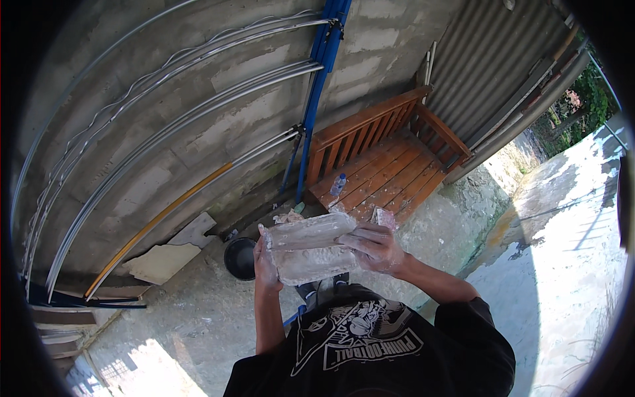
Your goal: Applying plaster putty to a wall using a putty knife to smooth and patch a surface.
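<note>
In front of my chest is a whitish-grey rectangular slab (305,263), which looks like plaster. It has a raised rim and a lengthwise ridge, and its surface is rough and smeared. My left hand (266,263) grips its left edge, with the thumb up along the side. At the opposite end, my right hand (378,248) has its fingers bent over the slab's top. Whether a small tool is under those fingers cannot be made out. Both hands carry white residue. Behind the slab, some pale crumbly lumps (289,217) show in part.
A slatted wooden bench (397,169), spotted with white bits, stands against the block wall. On it are a clear bottle (338,184) and a whitish packet (383,217). A black bucket (239,258) and broken board pieces (162,261) are at left. Metal pipes (198,96) hang on blue posts (316,99).
</note>
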`<action>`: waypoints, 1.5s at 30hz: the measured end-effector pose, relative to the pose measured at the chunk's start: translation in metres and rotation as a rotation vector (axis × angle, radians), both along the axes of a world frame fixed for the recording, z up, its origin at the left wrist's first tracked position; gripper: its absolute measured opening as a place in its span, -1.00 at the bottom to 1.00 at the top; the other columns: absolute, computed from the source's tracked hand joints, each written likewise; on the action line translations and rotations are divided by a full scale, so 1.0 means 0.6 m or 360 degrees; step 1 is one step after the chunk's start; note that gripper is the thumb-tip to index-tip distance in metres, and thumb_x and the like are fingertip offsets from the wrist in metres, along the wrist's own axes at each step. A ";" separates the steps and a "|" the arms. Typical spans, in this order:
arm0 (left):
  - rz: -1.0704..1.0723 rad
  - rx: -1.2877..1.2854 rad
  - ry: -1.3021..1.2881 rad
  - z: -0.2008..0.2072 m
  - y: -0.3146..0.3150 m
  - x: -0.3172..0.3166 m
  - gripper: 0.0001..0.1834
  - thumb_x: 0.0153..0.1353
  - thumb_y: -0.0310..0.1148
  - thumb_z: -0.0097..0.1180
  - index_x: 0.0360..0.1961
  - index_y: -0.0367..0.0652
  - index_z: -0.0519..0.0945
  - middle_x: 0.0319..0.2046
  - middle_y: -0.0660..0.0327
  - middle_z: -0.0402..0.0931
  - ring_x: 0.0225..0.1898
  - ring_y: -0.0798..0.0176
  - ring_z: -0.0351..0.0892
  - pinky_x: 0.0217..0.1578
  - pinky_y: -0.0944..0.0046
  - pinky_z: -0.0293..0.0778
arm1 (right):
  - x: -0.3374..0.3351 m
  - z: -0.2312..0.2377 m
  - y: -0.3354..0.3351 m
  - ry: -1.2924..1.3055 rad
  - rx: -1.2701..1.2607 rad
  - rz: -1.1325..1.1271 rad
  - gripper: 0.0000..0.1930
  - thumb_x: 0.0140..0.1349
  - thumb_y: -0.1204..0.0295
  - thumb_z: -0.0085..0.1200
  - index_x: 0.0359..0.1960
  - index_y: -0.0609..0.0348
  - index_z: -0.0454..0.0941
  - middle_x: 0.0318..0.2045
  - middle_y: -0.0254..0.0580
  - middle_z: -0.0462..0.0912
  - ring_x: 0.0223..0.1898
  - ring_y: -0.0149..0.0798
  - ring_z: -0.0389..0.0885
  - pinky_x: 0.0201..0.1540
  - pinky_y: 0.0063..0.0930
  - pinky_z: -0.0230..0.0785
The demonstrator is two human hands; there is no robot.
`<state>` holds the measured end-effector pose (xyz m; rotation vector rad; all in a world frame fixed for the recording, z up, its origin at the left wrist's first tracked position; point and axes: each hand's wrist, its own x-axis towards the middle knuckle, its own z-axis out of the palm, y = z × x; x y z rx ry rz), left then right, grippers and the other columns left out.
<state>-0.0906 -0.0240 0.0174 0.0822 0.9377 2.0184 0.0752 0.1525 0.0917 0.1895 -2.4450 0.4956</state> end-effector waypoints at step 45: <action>0.0098 0.0037 0.0042 -0.022 -0.062 0.018 -0.51 0.36 -0.02 -0.22 -0.11 -0.27 0.50 -0.23 0.11 0.57 -0.24 0.23 0.60 -0.20 0.25 0.54 | -0.018 0.011 -0.060 -0.0029 0.0022 -0.0107 -0.60 -0.27 0.61 0.21 -0.25 0.18 0.57 -0.43 -0.20 0.56 -0.42 -0.17 0.58 -0.41 -0.37 0.49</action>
